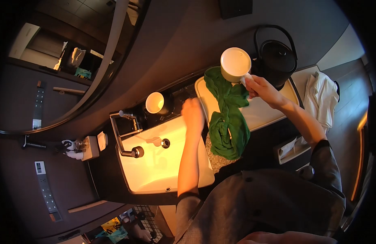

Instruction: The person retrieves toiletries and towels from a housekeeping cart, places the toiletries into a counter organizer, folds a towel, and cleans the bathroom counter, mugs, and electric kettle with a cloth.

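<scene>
A white mug is raised above the right-hand tray, its handle gripped by my right hand. Below and beside that mug, a crumpled green cloth drapes from the white tray towards the front of the counter. My left hand is at the back right corner of the white sink, fingers curled; whether anything is inside them is hidden. To its left, a second white cup stands behind the sink, near the faucet.
A black kettle with a tall handle stands at the tray's back. White fabric hangs at the right. A beige box with small items sits left of the sink. A round mirror fills the upper left.
</scene>
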`<state>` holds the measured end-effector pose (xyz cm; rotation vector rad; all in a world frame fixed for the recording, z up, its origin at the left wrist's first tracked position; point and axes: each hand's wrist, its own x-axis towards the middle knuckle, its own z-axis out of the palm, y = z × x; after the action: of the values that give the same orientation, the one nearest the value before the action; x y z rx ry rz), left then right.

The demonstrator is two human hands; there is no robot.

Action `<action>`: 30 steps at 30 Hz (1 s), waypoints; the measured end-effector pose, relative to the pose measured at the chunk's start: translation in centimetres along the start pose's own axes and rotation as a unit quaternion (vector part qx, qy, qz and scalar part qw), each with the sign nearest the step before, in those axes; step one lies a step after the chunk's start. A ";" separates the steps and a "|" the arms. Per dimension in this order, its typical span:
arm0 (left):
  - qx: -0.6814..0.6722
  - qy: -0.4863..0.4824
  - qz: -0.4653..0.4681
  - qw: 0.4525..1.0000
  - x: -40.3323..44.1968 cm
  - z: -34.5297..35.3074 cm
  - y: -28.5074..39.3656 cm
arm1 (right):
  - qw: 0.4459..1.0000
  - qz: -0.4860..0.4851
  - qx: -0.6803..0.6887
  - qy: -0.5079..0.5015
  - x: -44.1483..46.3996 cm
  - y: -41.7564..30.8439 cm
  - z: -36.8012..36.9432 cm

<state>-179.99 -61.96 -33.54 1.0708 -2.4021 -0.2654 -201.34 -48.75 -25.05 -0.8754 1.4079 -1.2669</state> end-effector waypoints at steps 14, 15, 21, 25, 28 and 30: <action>-0.120 -0.090 -0.107 0.983 4.2 8.6 8.5 | 0.999 -0.028 -0.022 -0.024 -5.0 -5.2 -2.5; 0.006 -0.057 -0.062 0.996 4.2 9.5 9.5 | 0.999 -0.035 -0.018 -0.018 -5.3 -5.8 -2.5; 0.090 -0.061 -0.051 0.993 3.1 7.5 5.8 | 0.997 -0.041 -0.059 0.009 -4.2 -4.7 -1.0; 0.087 -0.104 0.013 0.991 0.0 5.8 4.5 | 0.998 -0.016 -0.064 0.021 -1.8 -1.4 0.8; 0.017 -0.123 0.063 0.990 -3.7 4.2 6.3 | 0.999 0.026 -0.029 0.019 0.9 0.7 1.5; -0.050 -0.145 0.106 0.982 -6.1 2.5 7.6 | 0.999 0.045 -0.001 0.017 2.5 1.9 1.8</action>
<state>-182.67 -52.43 -35.04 0.7660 -2.7025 -0.4904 -200.02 -51.20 -27.33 -0.7864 1.4585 -1.2174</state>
